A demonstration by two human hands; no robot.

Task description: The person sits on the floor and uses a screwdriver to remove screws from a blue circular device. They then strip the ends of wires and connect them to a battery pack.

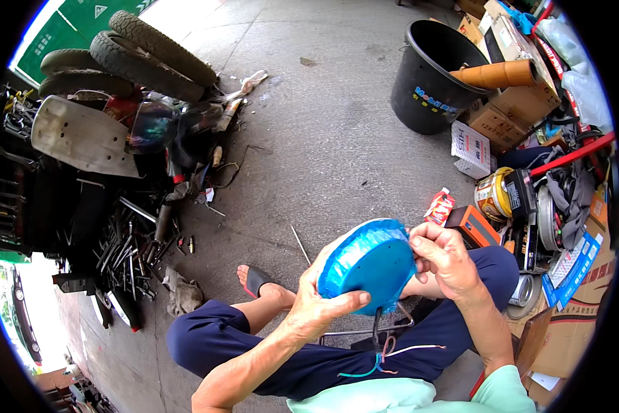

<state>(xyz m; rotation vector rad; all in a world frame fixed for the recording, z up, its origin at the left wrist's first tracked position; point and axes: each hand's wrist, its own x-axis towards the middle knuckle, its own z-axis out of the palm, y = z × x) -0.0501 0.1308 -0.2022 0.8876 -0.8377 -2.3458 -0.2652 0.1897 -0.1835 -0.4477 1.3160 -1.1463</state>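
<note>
A round, blue, drum-shaped object [381, 275] with shiny film around its side is tilted above my lap. My left hand [326, 289] grips it from the left, thumb across its flat blue face and fingers behind the rim. At its upper right edge, my right hand [443, 255] is closed in a pinch. What sits between those fingertips is too small to make out. From the lower edge of the blue object hangs a dark cable [377, 330], which splits into thin coloured wires [381, 361] over my trousers.
Old tyres [151, 55], a scuffed metal plate [82, 138] and piled tools [127, 251] lie to the left. A black bucket [430, 82] holding a brown tube [495, 74] stands at the far right. Cartons [523, 103], an orange box [476, 227] and cans crowd the right side.
</note>
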